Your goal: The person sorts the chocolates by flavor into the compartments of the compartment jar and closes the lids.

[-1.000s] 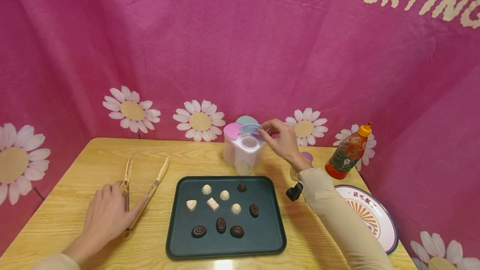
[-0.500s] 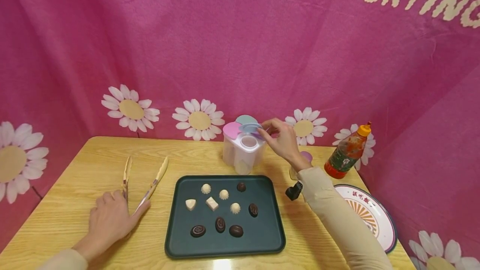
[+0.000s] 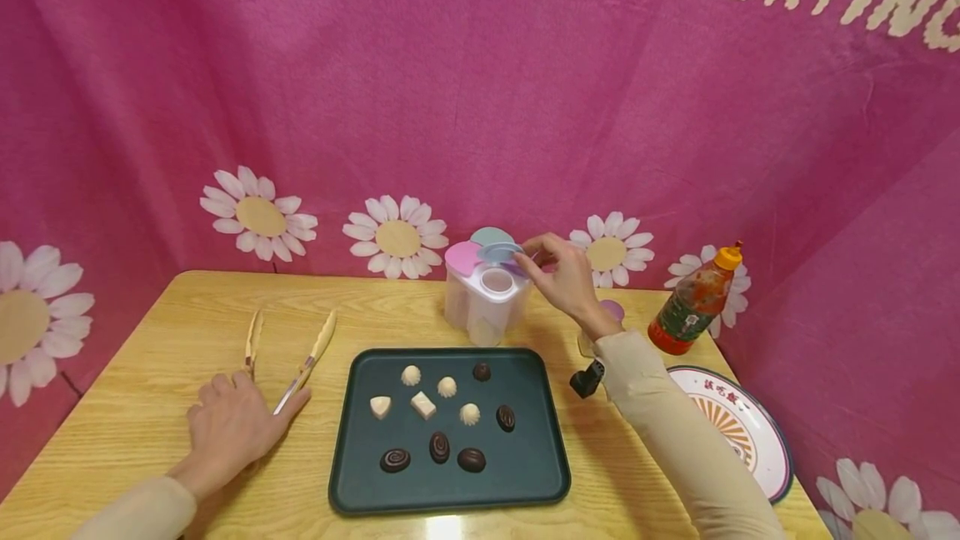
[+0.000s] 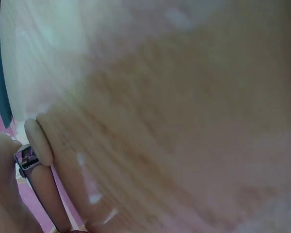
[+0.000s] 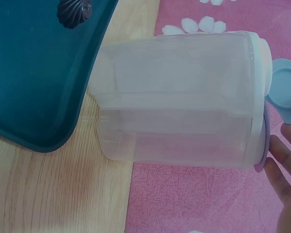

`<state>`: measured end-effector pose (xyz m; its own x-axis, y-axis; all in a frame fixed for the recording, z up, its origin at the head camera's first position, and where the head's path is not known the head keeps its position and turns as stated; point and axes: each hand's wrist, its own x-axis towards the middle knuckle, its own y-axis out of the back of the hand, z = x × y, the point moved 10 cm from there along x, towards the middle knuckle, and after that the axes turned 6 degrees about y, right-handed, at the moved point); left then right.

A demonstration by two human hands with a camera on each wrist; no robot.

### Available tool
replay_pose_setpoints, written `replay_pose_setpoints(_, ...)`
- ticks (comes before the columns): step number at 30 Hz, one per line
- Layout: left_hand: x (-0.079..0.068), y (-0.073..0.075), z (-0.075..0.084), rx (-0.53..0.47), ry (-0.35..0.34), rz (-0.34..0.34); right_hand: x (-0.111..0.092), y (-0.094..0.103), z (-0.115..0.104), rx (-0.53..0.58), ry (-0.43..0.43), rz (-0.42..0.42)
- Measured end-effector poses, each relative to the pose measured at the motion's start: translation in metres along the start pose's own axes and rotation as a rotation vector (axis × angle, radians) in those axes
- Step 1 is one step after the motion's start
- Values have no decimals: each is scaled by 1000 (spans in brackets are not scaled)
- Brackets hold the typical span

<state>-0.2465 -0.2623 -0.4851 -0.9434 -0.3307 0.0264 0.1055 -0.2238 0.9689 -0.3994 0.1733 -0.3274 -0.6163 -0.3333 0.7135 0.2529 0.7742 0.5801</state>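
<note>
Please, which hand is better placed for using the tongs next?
The left hand, I would judge: it lies over the tongs, while the right hand holds the blue lid of the container, beyond the tray.

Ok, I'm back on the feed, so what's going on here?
A person's right hand is holding up the light blue flap of a clear container, leaving a round opening exposed. Their left hand lies over the tongs, which rest on the table with tips spread; whether it grips them is hard to tell. Ten chocolates sit spread out on the dark tray in front of the container.
</note>
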Motion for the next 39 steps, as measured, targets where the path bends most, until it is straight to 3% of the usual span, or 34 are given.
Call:
replay_pose_setpoints(14, 4, 7, -4, -28, -18, 42, 2, -2, -1, 7, -8, -8)
replay_pose_setpoints(17, 3, 17, -1, -42, -57, 105, 1, -2, 0, 7, -13, -6)
replay_pose_setpoints(21, -1, 38, 7, -30, -154, 266, -1, -1, 0, -3, -17, -3)
replay_pose_setpoints(24, -4, 48, 12, -9, -205, 345, -1, 0, 1, -8, -19, -5)
replay_pose_setpoints(33, -19, 78, 29, 55, -376, 506, -1, 0, 2, -14, -12, -2)
replay_pose_setpoints(39, -29, 96, 38, 48, -435, 520, 0, 0, 3, -14, -17, 0)
